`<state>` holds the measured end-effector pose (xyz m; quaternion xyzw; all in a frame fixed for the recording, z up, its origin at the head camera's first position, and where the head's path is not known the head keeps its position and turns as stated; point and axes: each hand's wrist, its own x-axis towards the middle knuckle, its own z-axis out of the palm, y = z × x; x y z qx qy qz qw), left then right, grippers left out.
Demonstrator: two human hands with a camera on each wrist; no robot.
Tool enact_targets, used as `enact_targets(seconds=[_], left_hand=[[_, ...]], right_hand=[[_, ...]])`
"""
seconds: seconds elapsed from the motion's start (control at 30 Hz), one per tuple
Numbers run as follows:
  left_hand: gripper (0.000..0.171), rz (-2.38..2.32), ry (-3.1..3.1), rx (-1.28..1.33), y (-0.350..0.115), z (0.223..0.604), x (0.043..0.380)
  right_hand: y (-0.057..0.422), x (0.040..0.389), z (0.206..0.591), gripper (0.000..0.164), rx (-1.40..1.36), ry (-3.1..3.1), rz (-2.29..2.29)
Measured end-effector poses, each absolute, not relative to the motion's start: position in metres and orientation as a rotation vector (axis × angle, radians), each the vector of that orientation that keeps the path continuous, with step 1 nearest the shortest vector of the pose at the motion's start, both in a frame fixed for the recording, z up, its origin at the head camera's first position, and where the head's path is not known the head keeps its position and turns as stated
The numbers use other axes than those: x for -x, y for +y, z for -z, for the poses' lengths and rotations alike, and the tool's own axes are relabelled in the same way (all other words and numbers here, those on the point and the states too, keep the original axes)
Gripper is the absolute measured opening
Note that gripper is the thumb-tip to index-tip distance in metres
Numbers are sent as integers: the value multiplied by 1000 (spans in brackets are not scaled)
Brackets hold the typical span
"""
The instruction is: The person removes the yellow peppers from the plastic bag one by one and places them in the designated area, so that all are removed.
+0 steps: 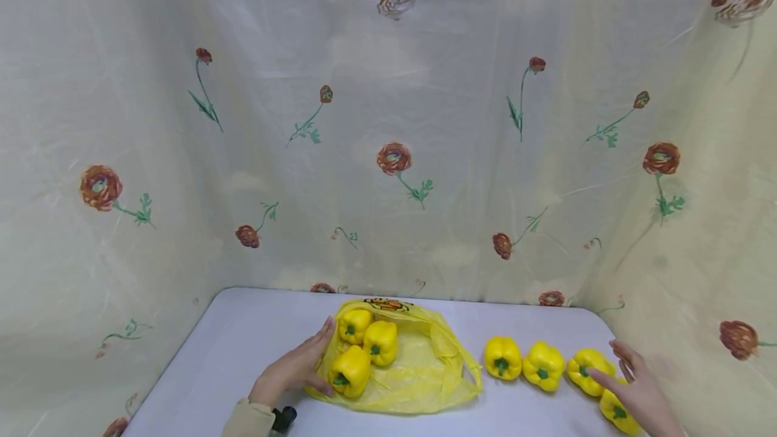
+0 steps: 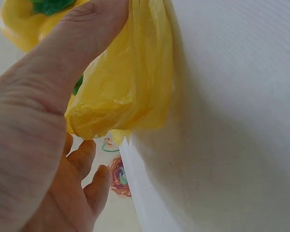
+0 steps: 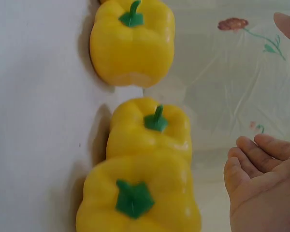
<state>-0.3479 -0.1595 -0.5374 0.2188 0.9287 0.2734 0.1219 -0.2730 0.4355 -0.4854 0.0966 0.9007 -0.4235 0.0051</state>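
Observation:
A yellow plastic bag point(image 1: 419, 383) lies spread on the table with its mouth toward me. Three yellow bell peppers with green stems sit at its left side, the nearest pepper point(image 1: 350, 371) by the left thumb. My left hand point(image 1: 294, 368) is at the bag's left edge, thumb against the plastic in the left wrist view and fingers extended alongside. To the right, several more bell peppers stand in a slanting row, among them one pepper point(image 1: 543, 365). Over the right end of that row, my right hand point(image 1: 646, 393) hovers with fingers spread, beside the last pepper point(image 1: 618, 411), holding nothing.
The white table point(image 1: 267, 315) has rounded far corners. A flower-printed curtain point(image 1: 388, 86) hangs behind it and along both sides. A dark strap with a small device point(image 1: 283, 418) is on the left wrist.

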Motion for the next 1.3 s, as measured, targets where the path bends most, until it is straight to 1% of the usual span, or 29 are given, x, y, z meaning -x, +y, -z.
enact_targets(seconds=[0.2, 0.4, 0.57, 0.73, 0.97, 1.3], left_hand=[[131, -800, 2710, -644, -160, 537, 347], [131, -795, 2714, -694, -162, 536, 346], [132, -798, 2712, -705, -162, 536, 346], [131, -797, 2713, -694, -162, 536, 345], [131, -787, 2714, -697, -162, 535, 345], [132, -790, 2712, -697, -161, 534, 346]], right_hand=[[414, 280, 483, 106, -202, 2854, 1399], [396, 288, 482, 99, -57, 2890, 1405], [381, 299, 484, 99, 40, 2891, 1435], [360, 309, 485, 101, 32, 2850, 1438], [324, 316, 486, 93, 75, 2834, 1479], [280, 328, 489, 96, 125, 2768, 1516]])
